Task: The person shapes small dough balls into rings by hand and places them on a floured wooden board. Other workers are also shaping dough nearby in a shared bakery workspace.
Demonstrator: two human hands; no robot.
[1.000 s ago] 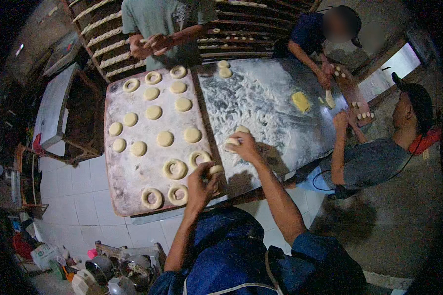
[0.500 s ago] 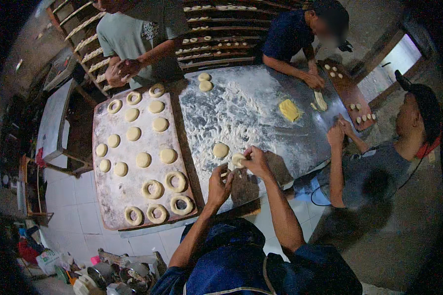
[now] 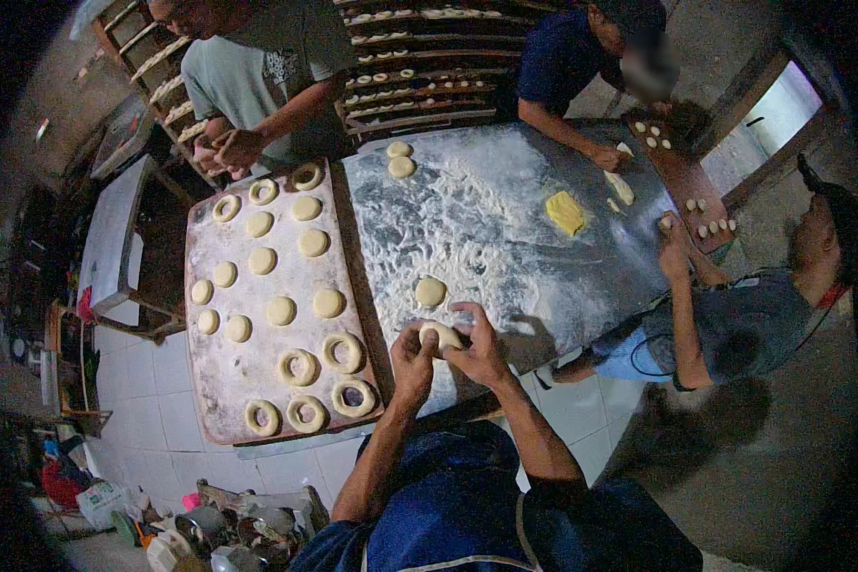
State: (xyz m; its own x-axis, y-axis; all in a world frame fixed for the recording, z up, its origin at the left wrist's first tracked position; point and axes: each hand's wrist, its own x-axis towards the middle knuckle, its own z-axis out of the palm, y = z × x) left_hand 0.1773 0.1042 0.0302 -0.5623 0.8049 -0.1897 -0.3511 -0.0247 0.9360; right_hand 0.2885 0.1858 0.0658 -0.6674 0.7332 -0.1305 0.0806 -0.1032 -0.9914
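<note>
Bakery workroom, floured worktable [image 3: 505, 238], board [image 3: 224, 357] of dough rings [image 3: 341, 368] and rounds [image 3: 280, 311], shelving rack [image 3: 419, 121] lined with shaped dough [image 3: 462, 14]

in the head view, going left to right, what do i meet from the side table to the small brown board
side table → large floured board → left hand → held dough piece → right hand → yellow lump → small brown board

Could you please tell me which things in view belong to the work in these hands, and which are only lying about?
Belonging to the work:
Dough, held by left hand and right hand
Discs
Rings
Board
Floured table

Apparently only lying or standing about:
Side table
Metal pots
White bag
</note>
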